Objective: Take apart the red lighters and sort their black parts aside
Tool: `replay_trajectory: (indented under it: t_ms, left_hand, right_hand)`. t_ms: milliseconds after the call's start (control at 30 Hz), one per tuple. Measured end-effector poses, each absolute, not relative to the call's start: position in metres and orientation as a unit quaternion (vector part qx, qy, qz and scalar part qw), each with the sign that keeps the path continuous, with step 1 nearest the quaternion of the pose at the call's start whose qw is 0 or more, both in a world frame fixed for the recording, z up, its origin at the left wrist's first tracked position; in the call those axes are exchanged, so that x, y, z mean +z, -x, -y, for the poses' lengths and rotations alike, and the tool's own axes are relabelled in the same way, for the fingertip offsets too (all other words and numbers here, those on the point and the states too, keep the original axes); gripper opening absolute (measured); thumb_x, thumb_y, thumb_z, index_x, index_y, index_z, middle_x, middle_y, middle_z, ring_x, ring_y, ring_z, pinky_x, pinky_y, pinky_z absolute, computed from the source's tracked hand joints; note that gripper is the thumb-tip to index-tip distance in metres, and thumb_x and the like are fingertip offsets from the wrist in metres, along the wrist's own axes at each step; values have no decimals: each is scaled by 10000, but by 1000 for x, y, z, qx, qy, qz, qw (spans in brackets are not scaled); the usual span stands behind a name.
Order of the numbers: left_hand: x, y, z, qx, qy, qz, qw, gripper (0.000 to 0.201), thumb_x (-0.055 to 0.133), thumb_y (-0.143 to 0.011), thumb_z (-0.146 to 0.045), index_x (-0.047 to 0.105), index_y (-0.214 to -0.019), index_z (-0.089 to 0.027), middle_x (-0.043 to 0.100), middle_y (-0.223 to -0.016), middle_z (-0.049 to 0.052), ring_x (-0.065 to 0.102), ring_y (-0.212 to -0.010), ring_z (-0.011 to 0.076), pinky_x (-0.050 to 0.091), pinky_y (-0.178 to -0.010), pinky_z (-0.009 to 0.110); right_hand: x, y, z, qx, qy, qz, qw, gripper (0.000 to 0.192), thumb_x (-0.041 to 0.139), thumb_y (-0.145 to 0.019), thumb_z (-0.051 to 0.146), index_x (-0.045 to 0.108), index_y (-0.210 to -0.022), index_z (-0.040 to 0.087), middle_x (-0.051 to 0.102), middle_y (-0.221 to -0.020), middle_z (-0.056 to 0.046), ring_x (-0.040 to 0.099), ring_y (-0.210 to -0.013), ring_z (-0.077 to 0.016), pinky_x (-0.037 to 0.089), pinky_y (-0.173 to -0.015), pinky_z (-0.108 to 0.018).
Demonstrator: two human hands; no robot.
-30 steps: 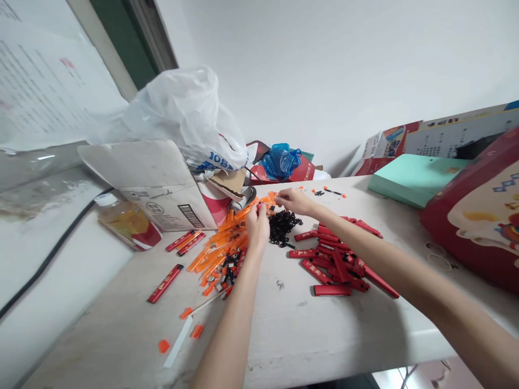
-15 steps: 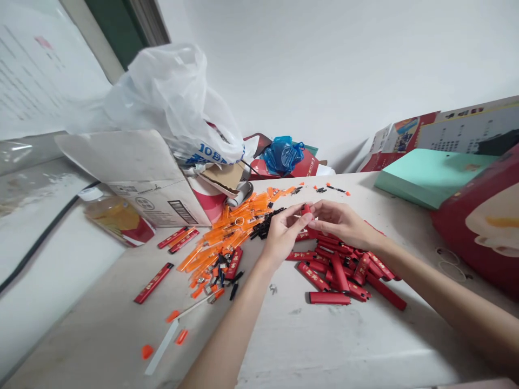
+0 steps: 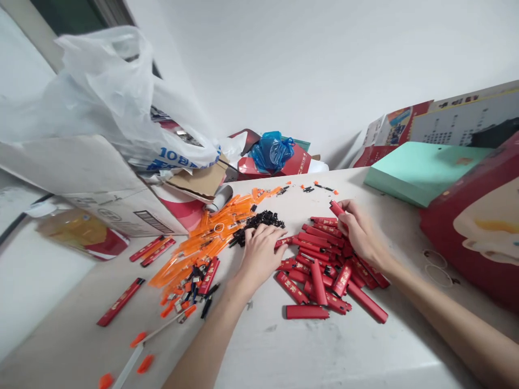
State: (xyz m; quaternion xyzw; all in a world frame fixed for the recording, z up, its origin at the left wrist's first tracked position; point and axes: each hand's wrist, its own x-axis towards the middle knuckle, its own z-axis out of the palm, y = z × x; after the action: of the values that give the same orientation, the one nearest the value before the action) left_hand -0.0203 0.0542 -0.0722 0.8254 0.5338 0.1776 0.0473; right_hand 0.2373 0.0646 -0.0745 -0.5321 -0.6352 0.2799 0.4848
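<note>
My right hand (image 3: 360, 229) is closed around a narrow red lighter-like case (image 3: 335, 209), above the back right of a heap of similar red cases (image 3: 319, 282) with gold lettering. My left hand (image 3: 263, 253) reaches to the front edge of a pile of small black parts (image 3: 265, 219), fingers apart and bent downward. Its thumb side is close to a red case at the heap's left edge; whether they touch is unclear. Left of that hand lie long translucent orange pieces (image 3: 211, 229) and a red case (image 3: 209, 276) among small metal and black bits.
Several red cases (image 3: 120, 302) lie apart on the left. A cardboard box (image 3: 109, 189), a white plastic bag (image 3: 109, 102) and a bottle (image 3: 81, 229) stand at back left. A blue bag (image 3: 271, 153) sits at the back, a mint-green box (image 3: 425, 170) to the right.
My hands were together around a red piece; now they are apart. The left has moved down to the black pile, the right rightward with a red case. The view has shifted slightly right.
</note>
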Motion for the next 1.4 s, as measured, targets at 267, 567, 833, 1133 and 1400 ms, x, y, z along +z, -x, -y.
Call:
replay_trajectory:
  t_ms: [267,567,833,1133,1400]
  left_hand:
    - [-63,33,-62,194,-800,-566,46,196,587,-953,-265,704,-1110,-272,747,-1185,52,592,-1171,303,324,-992,490]
    - [-61,58,-74,176,-764,-620,29,153,704,-870,-315,736,-1018,-295,754,-1102,35,610,-1127,315,320,-992,502]
    - [-73,38,-73,185,-803,-566,-3,345,636,-945,-315,636,-1289,-297,650,-1265,75,546,-1238,289,343,-1032,465]
    - [-71,45,-73,168,-792,-587,-16,124,678,-902,-277,720,-1019,-284,731,-1140,56,572,-1172,317,307,-1010,515]
    - [-70,43,-73,168,-787,-594,-8,60,664,-914,-274,713,-948,-272,743,-1118,49,586,-1159,306,311,-991,504]
  right_hand:
    - [-78,-225,-52,199,484,737,428,91,405,-978,300,458,-1017,238,595,-896,-36,524,-726,-207,405,-693,-344]
    - [-78,-220,-49,199,481,750,408,205,415,-1025,371,471,-1159,226,668,-915,-71,615,-767,-233,435,-712,-359]
    - [-80,-215,-48,178,461,772,400,154,472,-1030,361,536,-1091,236,669,-848,-55,595,-686,-206,439,-673,-343]
    - [-84,-216,-50,156,435,790,403,265,456,-1040,331,378,-801,249,501,-735,-6,434,-626,-171,362,-611,-325]
    - [-85,-216,-50,161,441,789,396,242,468,-1033,323,387,-818,246,516,-747,-5,435,-638,-172,359,-627,-333]
